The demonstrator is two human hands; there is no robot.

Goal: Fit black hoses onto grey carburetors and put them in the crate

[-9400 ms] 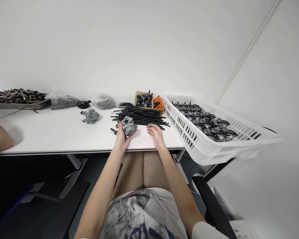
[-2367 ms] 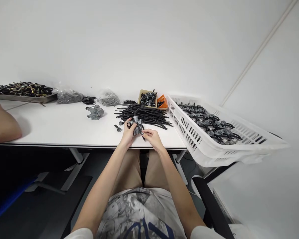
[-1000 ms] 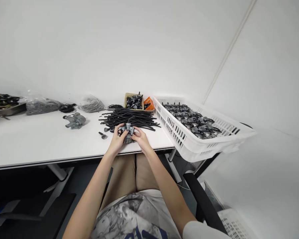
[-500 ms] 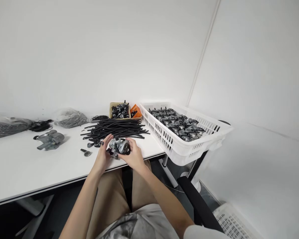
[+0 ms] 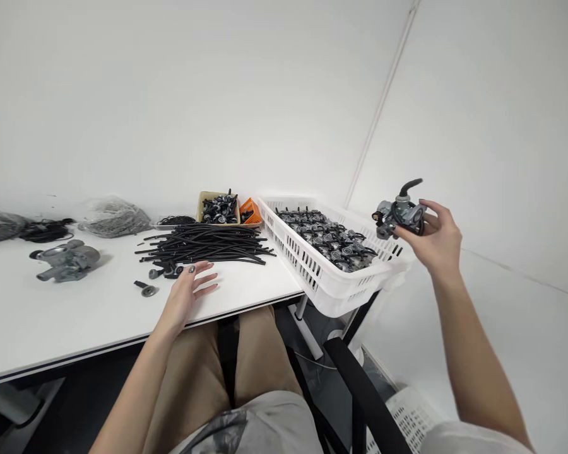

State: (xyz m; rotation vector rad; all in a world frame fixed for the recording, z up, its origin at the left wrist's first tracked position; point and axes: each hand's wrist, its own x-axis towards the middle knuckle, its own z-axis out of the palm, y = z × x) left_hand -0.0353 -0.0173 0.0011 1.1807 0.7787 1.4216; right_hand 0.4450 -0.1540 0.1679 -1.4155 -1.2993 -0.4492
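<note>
My right hand (image 5: 436, 243) is raised to the right of the white basket and grips a carburetor (image 5: 400, 213), a grey metal body with a black cap and a bent black rubber tube on top. Near the table's front edge rests my left hand (image 5: 189, 293), its fingers spread and holding nothing. Just beyond those fingers lie several cut black rubber hoses (image 5: 208, 244). A loose cap with a black boot (image 5: 146, 289) is on the table left of my left hand. Rows of carburetors (image 5: 329, 239) fill much of the white plastic basket (image 5: 307, 268).
Another carburetor (image 5: 69, 260) sits on the white table (image 5: 99, 321) at left. Clear plastic bags (image 5: 116, 217) lie along the wall. A beige bin (image 5: 202, 208) of caps and an orange basket (image 5: 252, 208) stand behind the hoses. A black chair armrest (image 5: 360, 384) is at lower right.
The carburetor, held between both hands over the table's edge before, is now up at the right in my right hand alone. My left hand has let go and opened.
</note>
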